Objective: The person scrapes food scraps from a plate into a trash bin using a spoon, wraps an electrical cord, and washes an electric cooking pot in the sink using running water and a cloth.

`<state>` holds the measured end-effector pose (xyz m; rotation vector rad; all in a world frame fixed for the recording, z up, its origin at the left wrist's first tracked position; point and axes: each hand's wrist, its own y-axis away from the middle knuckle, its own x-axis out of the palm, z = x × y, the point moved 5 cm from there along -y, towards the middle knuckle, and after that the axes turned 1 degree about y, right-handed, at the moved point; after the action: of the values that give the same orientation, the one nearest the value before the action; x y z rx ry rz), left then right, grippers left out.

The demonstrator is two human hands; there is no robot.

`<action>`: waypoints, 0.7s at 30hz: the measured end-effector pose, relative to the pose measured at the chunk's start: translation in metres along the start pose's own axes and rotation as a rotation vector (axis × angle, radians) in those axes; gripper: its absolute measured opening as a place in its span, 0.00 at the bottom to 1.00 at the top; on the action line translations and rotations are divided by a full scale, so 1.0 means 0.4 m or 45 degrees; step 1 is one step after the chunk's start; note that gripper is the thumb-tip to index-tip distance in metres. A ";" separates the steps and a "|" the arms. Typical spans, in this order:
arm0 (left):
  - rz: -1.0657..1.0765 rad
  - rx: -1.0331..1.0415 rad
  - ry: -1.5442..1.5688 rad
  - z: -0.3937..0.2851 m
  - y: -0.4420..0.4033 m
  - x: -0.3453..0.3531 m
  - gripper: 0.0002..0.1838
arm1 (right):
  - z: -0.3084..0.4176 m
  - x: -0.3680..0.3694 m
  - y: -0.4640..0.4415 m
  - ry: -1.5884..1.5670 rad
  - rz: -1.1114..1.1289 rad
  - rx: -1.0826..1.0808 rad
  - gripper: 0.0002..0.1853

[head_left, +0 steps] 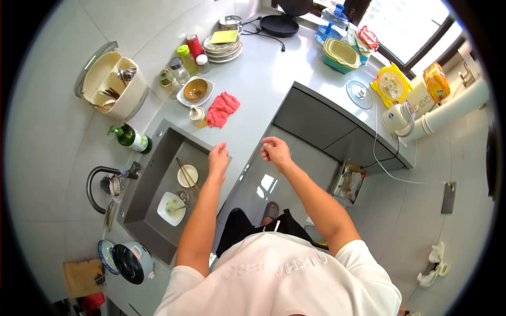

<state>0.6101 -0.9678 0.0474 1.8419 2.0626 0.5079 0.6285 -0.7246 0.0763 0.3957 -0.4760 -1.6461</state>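
Note:
My left hand [218, 158] hangs over the right rim of the grey sink [158, 158], its fingers loosely bent and holding nothing. To its right, my right hand [275, 150] is held above the floor by the counter front, also bare, with fingers half curled and apart. Neither hand touches anything. Inside the sink are a small round bowl [191, 172] with chopsticks [183, 167] across it and a square white bowl [167, 214] holding cloudy liquid and a utensil. A crumpled red cloth [223, 109] lies on the counter beyond my left hand.
A brown bowl [195, 89] in a white dish, a stack of plates [223, 51] and several bottles stand along the wall. A black faucet [97, 170] and green soap bottle [129, 138] edge the sink. A glass lid [359, 94] and yellow fan [390, 85] sit at right.

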 end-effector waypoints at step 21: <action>-0.531 0.731 -1.519 -0.095 -0.461 0.136 0.27 | 0.167 0.304 -0.669 1.127 -0.037 -0.304 0.14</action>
<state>0.4246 -0.9341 -0.0063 1.2700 1.6217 -1.1229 0.3518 -0.8133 -0.0044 0.8850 0.3851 -1.3642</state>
